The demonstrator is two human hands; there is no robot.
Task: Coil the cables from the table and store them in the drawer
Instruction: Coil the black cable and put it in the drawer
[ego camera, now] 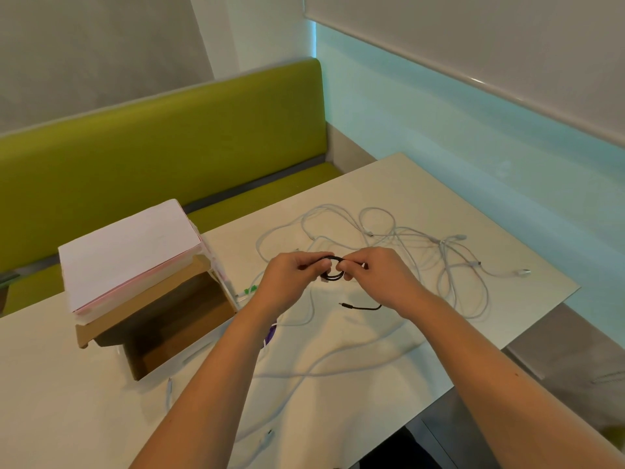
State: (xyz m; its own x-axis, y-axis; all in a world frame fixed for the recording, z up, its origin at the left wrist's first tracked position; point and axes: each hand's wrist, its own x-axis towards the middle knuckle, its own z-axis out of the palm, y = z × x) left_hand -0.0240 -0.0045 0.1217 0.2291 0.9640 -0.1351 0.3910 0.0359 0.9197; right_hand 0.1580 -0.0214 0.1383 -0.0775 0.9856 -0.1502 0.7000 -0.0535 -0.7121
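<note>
A: What's in hand right now?

B: The black cable (333,270). Both hands hold it above the middle of the desk (389,198). The left hand (291,279) has its fingers curled and pinched on the small coil at about nine o'clock of the loop; the right hand (378,279) pinches it at three o'clock, fingers clamped on the cable too. The loose tail with its plug (345,304) hangs out at six o'clock, under the right wrist.

A: How should the coiling be finished?

B: I'd keep the left pinch steady as the anchor and feed the tail round with the right, matching the size of the turns already made, so the loop stays flat and doesn't spring open.

A: And the others?

B: The white cables (389,238) lie tangled on the desk from twelve to three o'clock of the hands, with more strands trailing towards six.

A: Where does the coil go?

B: The drawer (176,330) stands pulled open at nine o'clock of the hands, under a white-topped box (128,252). The part of its brown inside that shows holds no cable.
</note>
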